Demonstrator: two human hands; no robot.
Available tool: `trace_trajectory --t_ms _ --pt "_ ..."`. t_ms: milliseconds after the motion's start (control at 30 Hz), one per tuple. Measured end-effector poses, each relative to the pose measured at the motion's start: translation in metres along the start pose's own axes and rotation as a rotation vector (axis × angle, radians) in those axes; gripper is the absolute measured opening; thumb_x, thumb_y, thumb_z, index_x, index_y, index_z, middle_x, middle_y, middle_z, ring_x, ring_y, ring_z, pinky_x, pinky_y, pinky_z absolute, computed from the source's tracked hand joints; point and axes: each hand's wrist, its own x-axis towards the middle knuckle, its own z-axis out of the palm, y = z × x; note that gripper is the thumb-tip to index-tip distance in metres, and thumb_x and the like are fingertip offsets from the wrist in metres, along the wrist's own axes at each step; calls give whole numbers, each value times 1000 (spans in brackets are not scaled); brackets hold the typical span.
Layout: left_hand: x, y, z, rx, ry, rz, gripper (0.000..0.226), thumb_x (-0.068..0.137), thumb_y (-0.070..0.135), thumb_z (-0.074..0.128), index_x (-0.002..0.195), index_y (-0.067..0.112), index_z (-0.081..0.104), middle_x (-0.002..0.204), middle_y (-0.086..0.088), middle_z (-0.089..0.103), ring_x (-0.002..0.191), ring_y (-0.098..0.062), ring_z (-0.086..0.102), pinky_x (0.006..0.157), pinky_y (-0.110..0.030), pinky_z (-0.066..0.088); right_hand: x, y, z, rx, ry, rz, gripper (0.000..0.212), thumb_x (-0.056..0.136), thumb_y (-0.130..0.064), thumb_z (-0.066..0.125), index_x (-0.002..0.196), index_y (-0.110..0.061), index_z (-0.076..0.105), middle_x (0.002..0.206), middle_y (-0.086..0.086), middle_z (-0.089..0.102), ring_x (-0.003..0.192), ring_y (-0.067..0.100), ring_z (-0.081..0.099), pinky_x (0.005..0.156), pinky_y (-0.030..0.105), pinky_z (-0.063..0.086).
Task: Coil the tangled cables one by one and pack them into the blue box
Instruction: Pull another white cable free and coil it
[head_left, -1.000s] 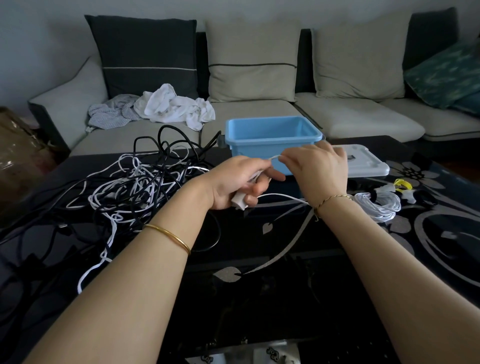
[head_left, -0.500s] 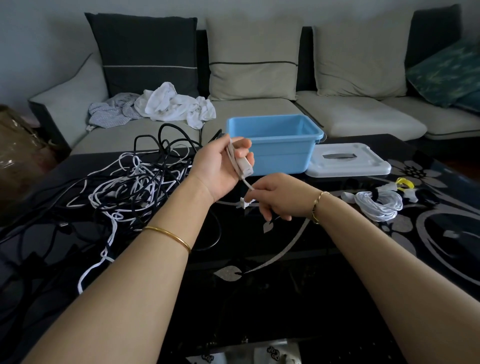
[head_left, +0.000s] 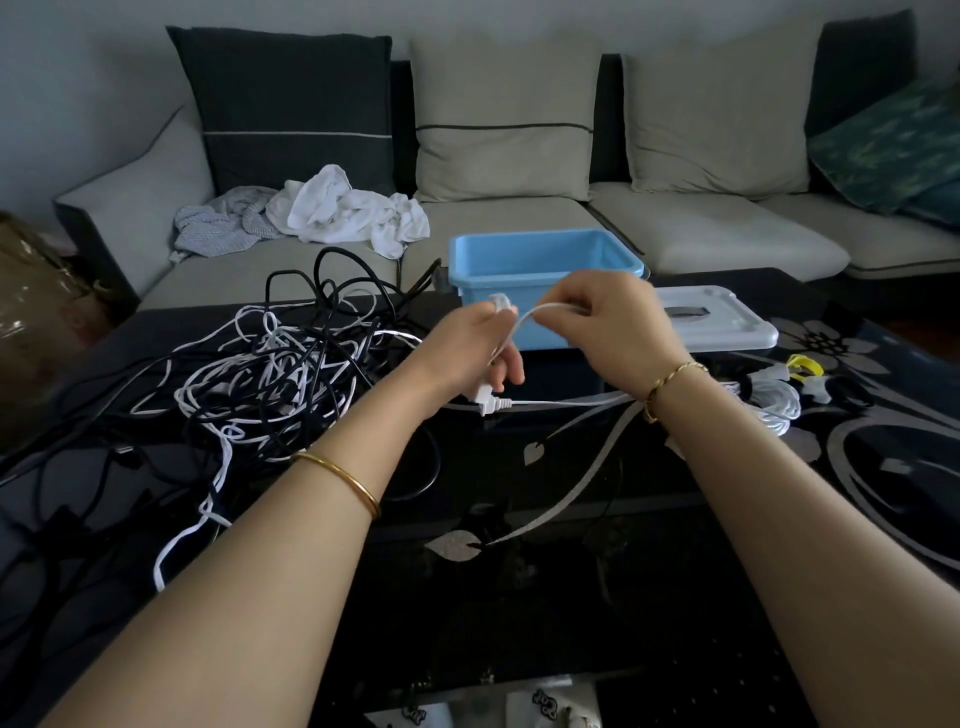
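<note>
Over the dark glass table (head_left: 545, 613), just in front of the blue box (head_left: 540, 257), both hands were up with a thin white cable (head_left: 527, 318) strung between them. The left hand (head_left: 470, 353) had its fingers curled round the cable, with one connector end poking up above the thumb and a white plug (head_left: 487, 402) hanging out below the fist, close to the tabletop. The right hand (head_left: 610, 317) pinched the cable between thumb and fingertips, so a short arc ran from one hand to the other. From the plug a straight run of white cable went off to the right, passing under the right wrist; its far end was hard to make out, possibly at the coiled white bundle (head_left: 776, 402) lying on the table on that side. The blue box stood open towards the far edge of the table, and its grey lid (head_left: 727, 325) lay flat just to its right. To the left, a heap of tangled black and white cables (head_left: 270, 374) sprawled over the table beside the left forearm. A gold bangle (head_left: 340, 480) sat on that forearm and a gold chain bracelet (head_left: 672, 379) on the right wrist. Behind the table stood a sofa (head_left: 519, 218) with crumpled white cloth (head_left: 353, 208) on its seat
</note>
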Motion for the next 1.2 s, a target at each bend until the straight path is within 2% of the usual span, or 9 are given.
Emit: trace_trajectory --t_ms 100,233,300,467,633,800,900,1033,1200 --pt "-1 7 2 -209 -109 -57 39 104 31 30 114 3 56 48 -3 57 39 -10 38 45 -21 41 2 9 -2 127 122 35 13 88 -20 61 90 -12 70 69 -9 58 67 6 53 69 28 45" --pt "-1 13 4 -401 -241 -115 50 104 35 28 113 -5 58 40 1 45 35 -8 29 42 -20 36 2 22 4 171 133 94 21 94 -21 54 105 -13 70 81 4 65 75 14 57 71 28 44" --pt "-2 17 2 -503 -296 -121 47 104 31 30 112 -6 58 37 4 40 35 -6 26 41 -18 32 1 29 11 170 105 145 23 96 -25 50 97 -12 70 75 6 60 64 13 51 63 27 40" --pt "0 19 -3 -914 -380 -126 46 103 30 26 107 -4 57 37 7 30 31 -2 27 38 -14 31 -6 20 30 227 -118 177 37 99 -24 40 65 -11 51 60 1 57 44 13 47 51 21 40" --pt "7 14 -9 -1276 -103 -98 35 103 25 31 111 -2 52 52 4 50 36 -4 35 47 -17 41 -15 7 49 153 -486 178 29 99 -24 40 91 -4 59 58 3 56 34 13 44 41 21 39" --pt "12 7 -8 -1121 189 -74 26 105 20 29 94 7 48 55 0 60 39 -7 42 66 -25 45 -12 -11 39 -44 -638 55 32 97 -23 42 91 2 61 51 2 56 30 8 42 41 12 35" --pt "14 3 -6 -810 323 -59 25 105 19 31 87 10 47 50 4 59 38 -6 44 62 -25 47 -13 -21 25 -78 -626 13 24 94 -23 47 84 -9 64 47 -2 55 33 11 45 45 19 43" --pt "7 -1 -2 -273 296 -48 23 102 20 33 94 8 51 57 1 58 43 -6 47 48 -19 41 -7 -21 8 -41 -315 -36 21 88 -28 59 69 -20 59 53 -7 51 50 5 46 54 20 38" --pt "1 7 3 90 96 -15 40 102 27 30 97 -5 55 50 3 61 48 -7 52 53 -12 42 -3 -5 6 -135 -17 -48 10 86 -27 62 85 -17 65 77 -6 58 76 13 53 71 35 47"
